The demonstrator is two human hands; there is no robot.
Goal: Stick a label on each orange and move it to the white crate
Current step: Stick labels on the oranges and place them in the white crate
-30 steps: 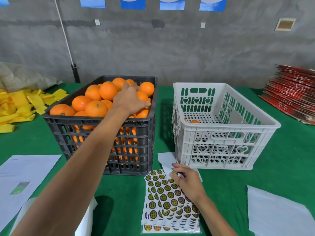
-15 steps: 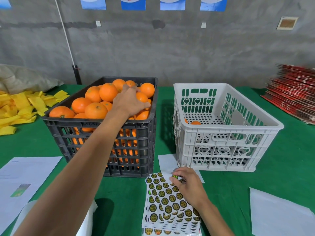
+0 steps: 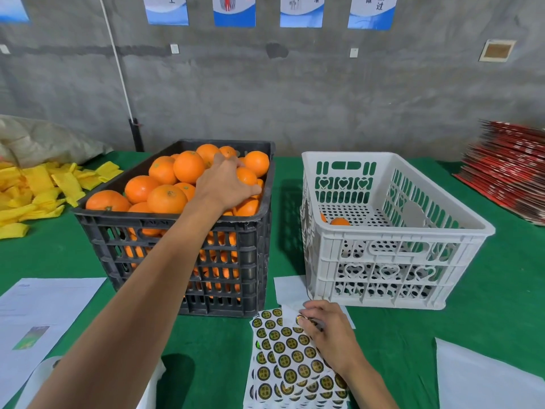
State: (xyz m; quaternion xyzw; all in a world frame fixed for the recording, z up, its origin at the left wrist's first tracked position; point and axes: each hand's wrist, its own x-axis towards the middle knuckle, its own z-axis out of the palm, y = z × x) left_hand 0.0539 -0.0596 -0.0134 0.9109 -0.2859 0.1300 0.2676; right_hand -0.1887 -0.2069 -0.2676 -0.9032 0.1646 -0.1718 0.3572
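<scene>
A rough grey concrete wall is seen at the top of the frame, hung with four blue-and-white posters (image 3: pixel 303 10); below it a desk (image 3: pixel 413 329) covered in green felt fills the lower half. At centre left a black slatted plastic crate (image 3: pixel 236 261) is heaped with round, dimpled oranges (image 3: pixel 166 199). The left hand (image 3: pixel 224 184) is laid over the pile at the crate's right side, its fingers curled round one orange (image 3: pixel 246 176) that lies under the grip. At centre right the white crate (image 3: pixel 398 231), perforated with heart and slot cut-outs, is seen to hold two oranges (image 3: pixel 339 221) on its dotted floor. At bottom centre a fanned stack of glossy sticker sheets (image 3: pixel 283 358) carries rows of round gold-and-black labels. The right hand (image 3: pixel 330 335) rests on the sheets, and one label (image 3: pixel 300 320) is pinched between its fingertips at the sheet's upper edge. Yellow foam sleeves (image 3: pixel 35 187) are piled at far left, red flat cartons (image 3: pixel 510 169) stacked at far right.
</scene>
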